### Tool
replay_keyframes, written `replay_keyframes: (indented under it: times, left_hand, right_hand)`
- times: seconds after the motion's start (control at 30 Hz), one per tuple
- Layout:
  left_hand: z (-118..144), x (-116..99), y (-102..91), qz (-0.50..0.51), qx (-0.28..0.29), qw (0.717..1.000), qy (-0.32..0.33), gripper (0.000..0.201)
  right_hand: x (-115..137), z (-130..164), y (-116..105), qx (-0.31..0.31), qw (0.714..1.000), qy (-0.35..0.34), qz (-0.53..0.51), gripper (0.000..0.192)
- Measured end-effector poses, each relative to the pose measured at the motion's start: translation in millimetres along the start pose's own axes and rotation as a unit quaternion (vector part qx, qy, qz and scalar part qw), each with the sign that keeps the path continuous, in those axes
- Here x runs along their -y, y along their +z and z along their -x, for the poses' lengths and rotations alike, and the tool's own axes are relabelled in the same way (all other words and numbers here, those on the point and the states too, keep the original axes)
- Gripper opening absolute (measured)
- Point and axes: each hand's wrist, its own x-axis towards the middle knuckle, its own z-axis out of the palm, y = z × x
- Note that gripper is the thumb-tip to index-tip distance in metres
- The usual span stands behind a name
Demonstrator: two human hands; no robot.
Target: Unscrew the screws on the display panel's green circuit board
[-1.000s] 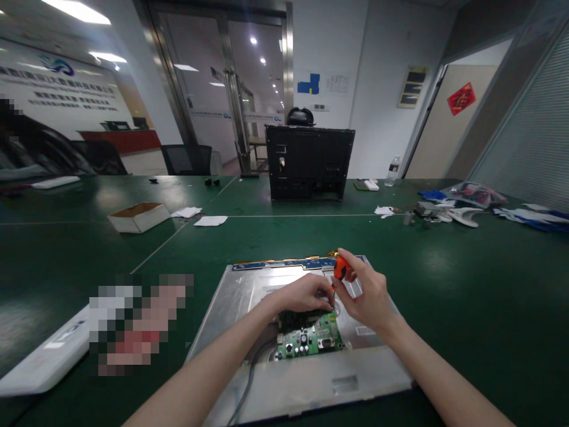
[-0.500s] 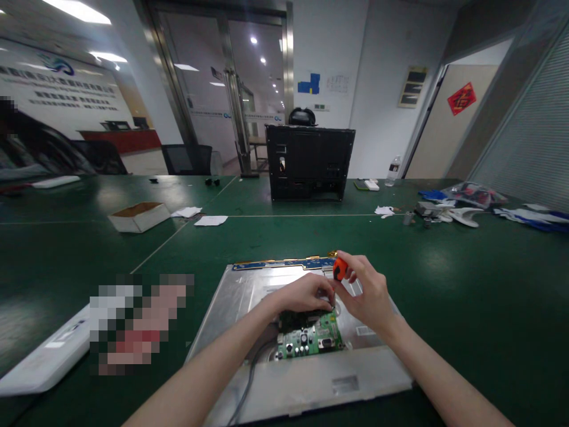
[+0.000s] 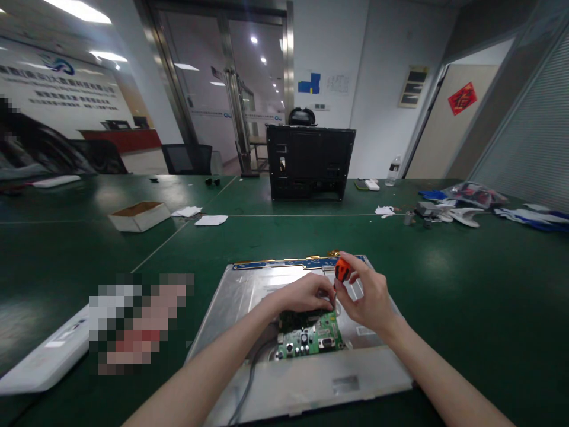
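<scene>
Head view: green table [image 3: 466, 296] with work laid out at its near edge; entries run left to right.
White panel: a long white piece [image 3: 44, 359] lies flat at the near left corner, partly behind a blurred patch.
Cardboard box: a shallow open box [image 3: 139, 216] sits farther back on the left, with two white paper scraps [image 3: 210, 220] just to its right.
Metal back panel: a silver monitor back [image 3: 284, 332] lies flat in front of the person, with a blue strip [image 3: 284, 264] along its far edge.
Cable: a dark cable [image 3: 249, 379] runs from the board area toward the near edge of the panel.
Left hand: the left hand [image 3: 302, 295] rests palm down on the far end of the board, fingers curled and pressed together at the screwdriver's tip; whether they pinch a screw cannot be told.
Circuit board: a green circuit board [image 3: 313, 339] lies on the middle of the panel, its far part covered by the left hand.
Screwdriver: an orange-handled screwdriver [image 3: 341, 270] stands nearly upright, tip down at the board's far right corner.
Right hand: the right hand [image 3: 368, 296] grips the orange handle between thumb and fingertips, fingers closed narrowly around it.
Black chassis: a black metal case [image 3: 310, 163] stands upright at the far middle of the table.
Water bottle: a clear bottle [image 3: 393, 171] stands right of the case.
Clutter: white parts and plastic bags [image 3: 462, 204] lie at the far right.
</scene>
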Motion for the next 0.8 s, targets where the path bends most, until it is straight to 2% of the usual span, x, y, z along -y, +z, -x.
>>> replay_keyframes:
  times: [0.47, 0.8]
  left_hand:
    - [1.8, -1.2, 1.0, 0.035, -0.008, 0.999, -0.003, 0.004]
    - [1.2, -2.0, -0.7, 0.014, -0.006, 1.000, -0.014, 0.007]
  right_hand:
    - [-1.4, -0.1, 2.0, 0.008, 1.000, 0.011, 0.012, 0.046]
    - [-1.1, -0.5, 1.1, -0.002, 1.000, 0.007, 0.010, 0.043]
